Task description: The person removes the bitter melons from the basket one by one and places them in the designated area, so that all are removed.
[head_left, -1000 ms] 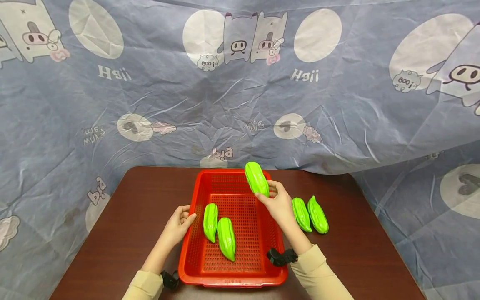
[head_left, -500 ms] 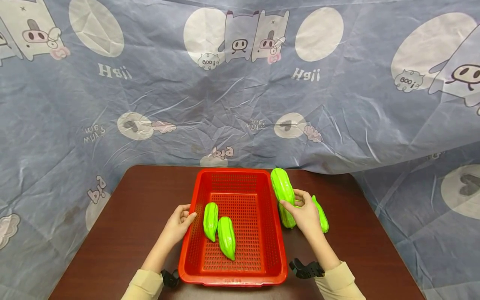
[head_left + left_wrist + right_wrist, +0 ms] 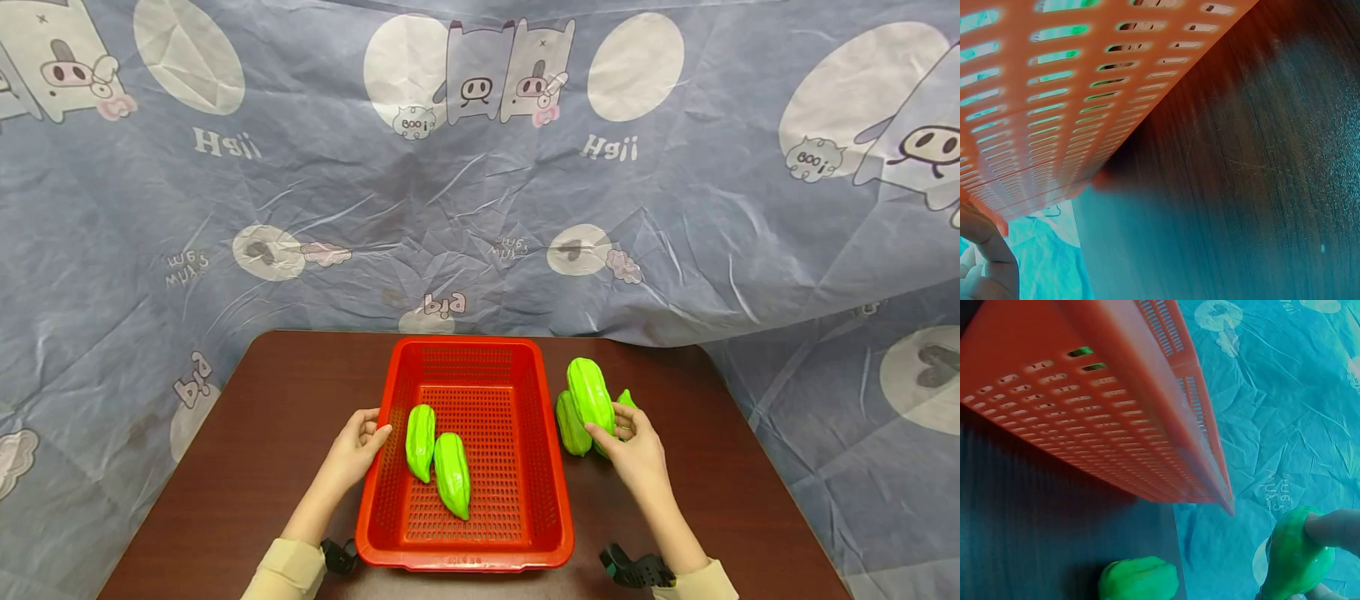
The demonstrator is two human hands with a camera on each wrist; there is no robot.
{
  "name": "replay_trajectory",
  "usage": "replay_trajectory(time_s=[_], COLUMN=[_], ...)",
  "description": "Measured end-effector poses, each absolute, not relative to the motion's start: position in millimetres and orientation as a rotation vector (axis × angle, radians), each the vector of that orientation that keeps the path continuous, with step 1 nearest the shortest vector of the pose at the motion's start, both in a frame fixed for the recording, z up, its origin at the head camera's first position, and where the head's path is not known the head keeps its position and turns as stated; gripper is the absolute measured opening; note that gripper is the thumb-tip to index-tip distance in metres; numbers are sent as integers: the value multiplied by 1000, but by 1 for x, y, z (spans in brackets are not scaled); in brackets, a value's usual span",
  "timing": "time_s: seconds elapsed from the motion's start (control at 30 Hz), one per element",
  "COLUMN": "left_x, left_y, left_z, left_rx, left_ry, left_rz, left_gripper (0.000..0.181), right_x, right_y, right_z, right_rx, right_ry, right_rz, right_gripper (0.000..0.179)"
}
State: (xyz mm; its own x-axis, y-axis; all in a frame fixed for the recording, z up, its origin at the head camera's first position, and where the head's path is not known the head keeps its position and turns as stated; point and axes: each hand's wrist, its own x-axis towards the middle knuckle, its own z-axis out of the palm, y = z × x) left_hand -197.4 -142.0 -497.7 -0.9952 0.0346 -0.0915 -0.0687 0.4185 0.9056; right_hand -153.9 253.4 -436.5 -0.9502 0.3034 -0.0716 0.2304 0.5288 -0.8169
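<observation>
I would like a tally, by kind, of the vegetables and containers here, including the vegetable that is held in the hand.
Green bitter melons: 6, some partly hidden
Red perforated basket: 1
Total: 7

A creased blue-grey cloth [image 3: 442, 200], printed with pale ovals [image 3: 636, 67], cartoon pigs [image 3: 474, 73] and lettering [image 3: 609, 148] such as "Haii", hangs behind and on both sides of a dark brown, wood-grained table [image 3: 315, 375].
</observation>
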Motion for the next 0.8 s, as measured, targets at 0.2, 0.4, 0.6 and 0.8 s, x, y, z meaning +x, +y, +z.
replay_trajectory(time_s=[0.2, 0.4, 0.6, 0.8], left_x=[-197, -196, -196, -197], left_y=[-142, -142, -141, -142], left_z=[-496, -497, -497, -497], left_rx=[-30, -22, -24, -22], left_ry=[2565, 2562, 2556, 2554], left_rz=[1643, 1649, 1653, 1656], left_gripper=[45, 45, 45, 45], right_x=[-145, -134, -120, -109], right_y=[258, 261, 267, 271], right_z=[-444, -458, -476, -489], right_rx=[-480, -507, -550, -584], right_ry=[-2697, -2710, -2724, -2737], right_rz=[1413, 1429, 1419, 1418], right_gripper=[70, 74, 76, 73])
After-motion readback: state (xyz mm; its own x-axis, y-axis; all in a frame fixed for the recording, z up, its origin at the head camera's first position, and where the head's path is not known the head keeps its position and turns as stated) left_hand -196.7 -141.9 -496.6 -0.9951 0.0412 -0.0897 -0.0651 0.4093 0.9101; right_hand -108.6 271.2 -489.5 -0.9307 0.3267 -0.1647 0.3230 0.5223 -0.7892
